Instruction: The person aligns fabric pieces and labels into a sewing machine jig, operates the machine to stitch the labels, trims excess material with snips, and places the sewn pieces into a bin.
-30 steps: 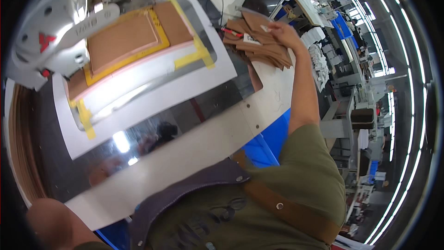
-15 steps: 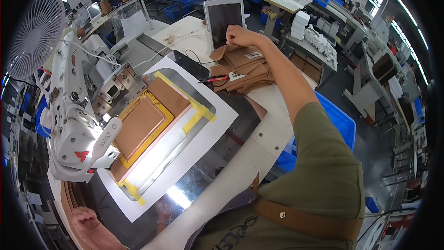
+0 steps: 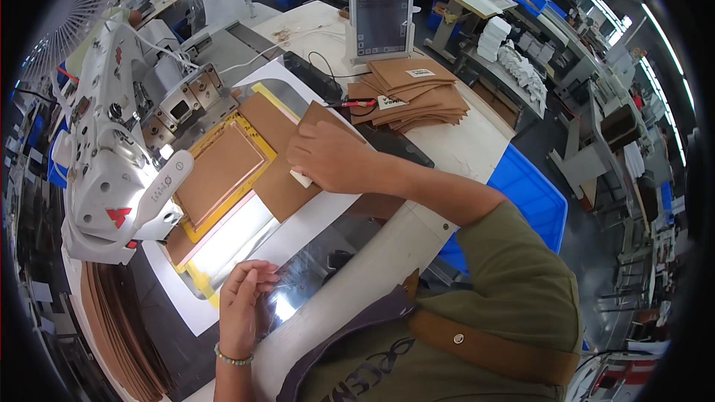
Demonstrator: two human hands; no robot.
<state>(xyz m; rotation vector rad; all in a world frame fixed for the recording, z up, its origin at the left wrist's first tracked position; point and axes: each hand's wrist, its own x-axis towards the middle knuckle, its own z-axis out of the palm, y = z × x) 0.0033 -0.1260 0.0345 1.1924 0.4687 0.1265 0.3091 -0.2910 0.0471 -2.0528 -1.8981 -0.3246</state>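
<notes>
Table (image 3: 477,134), pale-topped, spreads beneath the sewing machine (image 3: 100,197) and out to its right. A blue bin (image 3: 529,193) is well to the machine's right, past the table's edge. A white sheet (image 3: 186,305) lies just right of the machine, with a yellow frame (image 3: 196,235) over it beside the machine's head. A lit screen (image 3: 382,18) stands farther right of the machine, a pile of brown pieces (image 3: 439,104) near it. One brown piece (image 3: 279,193), tilted, is over the sheet, right of the machine; the right hand (image 3: 324,156) is clamped on it. The left hand (image 3: 249,286), on the machine's near right, has loosely bent fingers, apart. Red-handled snips (image 3: 357,103) lie beside the pile, right of the machine.
</notes>
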